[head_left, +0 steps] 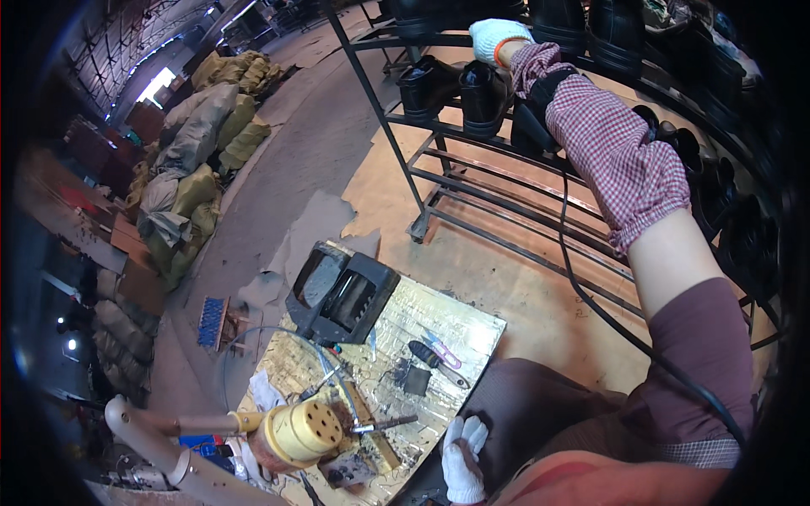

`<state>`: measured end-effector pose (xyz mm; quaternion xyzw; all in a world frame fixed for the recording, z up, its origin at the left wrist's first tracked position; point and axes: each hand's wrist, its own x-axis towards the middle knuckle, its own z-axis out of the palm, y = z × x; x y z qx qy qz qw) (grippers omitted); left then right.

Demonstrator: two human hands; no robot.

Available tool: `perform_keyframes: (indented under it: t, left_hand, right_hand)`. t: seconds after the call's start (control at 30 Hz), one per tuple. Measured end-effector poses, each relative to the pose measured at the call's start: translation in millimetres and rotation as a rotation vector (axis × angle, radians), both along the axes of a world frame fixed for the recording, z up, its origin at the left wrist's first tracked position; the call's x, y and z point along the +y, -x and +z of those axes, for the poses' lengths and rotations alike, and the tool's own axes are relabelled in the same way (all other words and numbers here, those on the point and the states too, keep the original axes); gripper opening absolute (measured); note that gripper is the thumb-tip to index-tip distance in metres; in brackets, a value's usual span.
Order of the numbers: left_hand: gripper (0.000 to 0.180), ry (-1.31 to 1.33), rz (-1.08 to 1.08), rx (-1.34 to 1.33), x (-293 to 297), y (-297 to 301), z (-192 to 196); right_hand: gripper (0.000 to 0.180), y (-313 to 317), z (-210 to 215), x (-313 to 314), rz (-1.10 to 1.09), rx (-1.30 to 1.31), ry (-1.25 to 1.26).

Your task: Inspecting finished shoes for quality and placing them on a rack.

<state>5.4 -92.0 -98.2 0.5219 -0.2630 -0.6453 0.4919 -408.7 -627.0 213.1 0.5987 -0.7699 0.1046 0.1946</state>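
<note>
My right hand [498, 40], in a white knitted glove with an orange cuff, reaches far out to the upper shelf of a dark metal shoe rack [386, 118]. Black shoes stand around it, and its fingertips are turned away, so whether it grips one is hidden. Just below it, a pair of black leather shoes [483, 99] sits on the lower shelf. A red-and-white checked sleeve cover [603, 143] wraps that forearm. Near my lap, beside the workbench edge, my left hand [463, 460] in a white glove has loosely bent fingers, slightly apart, with nothing visible in them.
The workbench [456, 325] bears a black plastic holder [342, 291], a dark-bristled brush [426, 354], and a yellow perforated lamp head [308, 430] on a jointed arm. A black cable [582, 291] hangs along my right arm. Filled sacks [198, 118] are piled at the far left.
</note>
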Motion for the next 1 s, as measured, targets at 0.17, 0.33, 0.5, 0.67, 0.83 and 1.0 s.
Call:
perform_keyframes:
  t: [0.17, 0.33, 0.5, 0.67, 0.83, 1.0]
  left_hand:
    - [0.096, 0.064, 0.007, -0.015, -0.4, 11.6, 44.1]
    - [0.097, 0.096, 0.086, 0.041, 9.4, -0.8, 5.9]
    - [0.096, 0.100, 0.041, 0.178, -7.5, -5.0, -35.9]
    - [0.093, 0.013, 0.024, 0.081, -9.5, 28.4, 1.7]
    - [0.087, 0.029, 0.038, 0.045, -7.3, 37.8, 50.6]
    - [0.079, 0.033, 0.010, 0.060, -1.8, 28.5, 64.0]
  right_hand:
    - [0.032, -9.5, 0.1, 28.1, 0.037, 0.045, 0.027]
    - [0.032, -12.6, 7.8, 79.5, 0.095, -0.018, 0.029]
    - [0.027, -10.8, 4.8, 142.4, 0.050, -0.041, 0.010]
    - [0.024, -11.1, 10.2, 199.3, 0.009, -0.001, -0.009]
    - [0.052, -26.2, 20.1, 248.8, 0.161, 0.123, 0.258]
    - [0.066, -41.1, 57.7, 192.1, 0.514, -0.063, 0.620]
